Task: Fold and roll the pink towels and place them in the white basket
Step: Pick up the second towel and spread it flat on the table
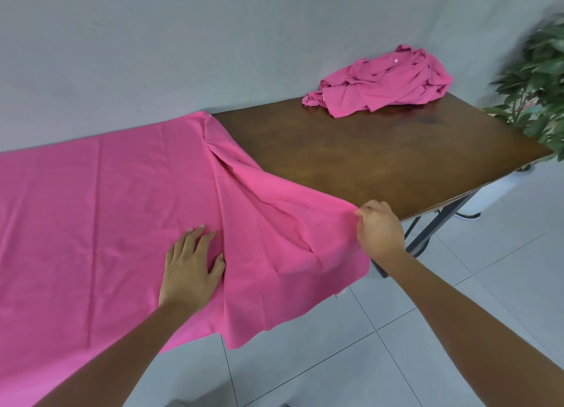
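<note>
A large pink towel lies spread over the left part of the brown wooden table, its near edge hanging over the front. My left hand presses flat on the towel with straight fingers. My right hand pinches the towel's right edge at the table's front edge and holds it slightly lifted, with creases running from there to the far corner. A crumpled heap of pink towels sits at the table's far right. No white basket is in view.
A grey wall runs behind the table. A green leafy plant in a white pot stands past the table's right end. Black table legs show under the right front corner. Pale floor tiles lie below.
</note>
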`<control>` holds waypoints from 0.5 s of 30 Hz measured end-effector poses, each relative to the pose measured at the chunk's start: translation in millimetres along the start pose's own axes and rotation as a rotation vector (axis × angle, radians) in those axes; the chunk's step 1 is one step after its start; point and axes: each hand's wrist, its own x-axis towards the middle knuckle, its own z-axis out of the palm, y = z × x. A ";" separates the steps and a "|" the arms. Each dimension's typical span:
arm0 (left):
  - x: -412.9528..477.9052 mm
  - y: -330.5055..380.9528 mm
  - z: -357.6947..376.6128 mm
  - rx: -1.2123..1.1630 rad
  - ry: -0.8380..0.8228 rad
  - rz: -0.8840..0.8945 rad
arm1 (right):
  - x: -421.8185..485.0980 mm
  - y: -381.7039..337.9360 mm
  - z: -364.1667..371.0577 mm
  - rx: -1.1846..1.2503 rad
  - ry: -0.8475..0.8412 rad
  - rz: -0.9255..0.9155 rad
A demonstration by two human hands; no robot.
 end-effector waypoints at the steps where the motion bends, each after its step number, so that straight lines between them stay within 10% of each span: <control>1: 0.2 0.1 0.0 0.002 -0.001 -0.001 | -1.5 -1.4 1.1 -0.011 0.011 -0.003; 7: 1.0 0.1 0.1 0.006 0.003 0.003 | -46.4 -33.6 8.4 0.072 0.175 -0.063; 15: 1.0 -0.1 0.9 0.001 0.004 0.005 | -79.3 -22.2 38.5 0.046 -0.028 0.001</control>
